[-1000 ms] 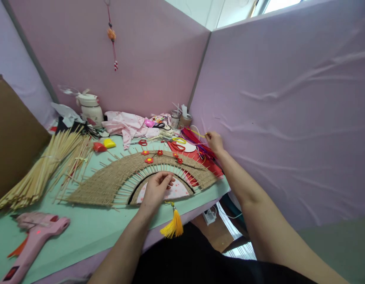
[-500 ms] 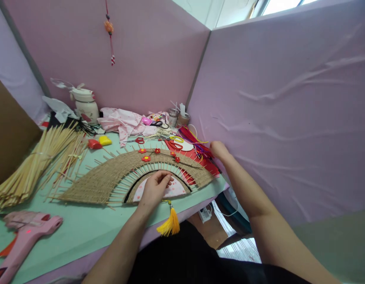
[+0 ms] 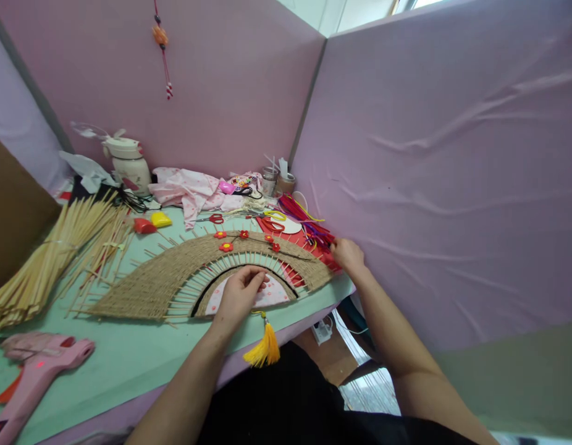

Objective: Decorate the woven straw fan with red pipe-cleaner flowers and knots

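Observation:
A large fan of woven twine and thin sticks [image 3: 147, 285] lies on the green tabletop, with red and yellow flowers [image 3: 226, 246] on its upper band. My left hand [image 3: 242, 293] is over the pink-spotted fabric [image 3: 277, 290] at its centre, thumb and fingertips pinched together; anything between them is too small to make out. At the fan's right end, my right hand [image 3: 348, 254] has its fingers closed at the near ends of a bundle of red and purple strips [image 3: 304, 216]. A yellow tassel [image 3: 264, 346] hangs at the table's front edge.
A pink glue gun [image 3: 38, 364] lies front left, below bundled sticks [image 3: 49, 259]. Red and yellow packets [image 3: 161, 219], scissors [image 3: 273, 225], pink cloth [image 3: 188, 189], a white bottle [image 3: 129, 165] and jars [image 3: 270, 180] are farther back. Pink partitions [image 3: 239, 93] enclose the table.
My right hand has moved down and slightly right, to the near ends of the strips. My left hand keeps its pinch over the fan's centre. The view has shifted slightly.

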A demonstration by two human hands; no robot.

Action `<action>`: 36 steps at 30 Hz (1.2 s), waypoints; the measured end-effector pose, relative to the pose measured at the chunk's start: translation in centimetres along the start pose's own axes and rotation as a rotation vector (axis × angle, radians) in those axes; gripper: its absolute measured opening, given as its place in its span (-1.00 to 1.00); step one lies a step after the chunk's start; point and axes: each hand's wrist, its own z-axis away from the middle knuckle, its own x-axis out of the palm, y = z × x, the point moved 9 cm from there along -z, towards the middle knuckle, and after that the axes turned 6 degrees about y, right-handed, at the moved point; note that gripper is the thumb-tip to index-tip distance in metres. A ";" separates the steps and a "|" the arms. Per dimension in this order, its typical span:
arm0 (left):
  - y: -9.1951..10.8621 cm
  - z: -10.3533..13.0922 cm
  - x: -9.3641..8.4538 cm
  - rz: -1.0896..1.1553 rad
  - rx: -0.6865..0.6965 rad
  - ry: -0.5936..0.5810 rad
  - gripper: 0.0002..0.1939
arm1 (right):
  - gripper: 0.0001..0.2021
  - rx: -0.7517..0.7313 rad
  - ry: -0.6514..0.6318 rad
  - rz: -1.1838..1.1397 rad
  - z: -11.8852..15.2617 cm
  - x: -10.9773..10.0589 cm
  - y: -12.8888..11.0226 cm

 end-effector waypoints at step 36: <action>2.3 0.6 -3.7 0.581 0.013 0.285 -0.70 | -0.82 -0.343 -0.294 -1.531 16.0 -3.8 -15.7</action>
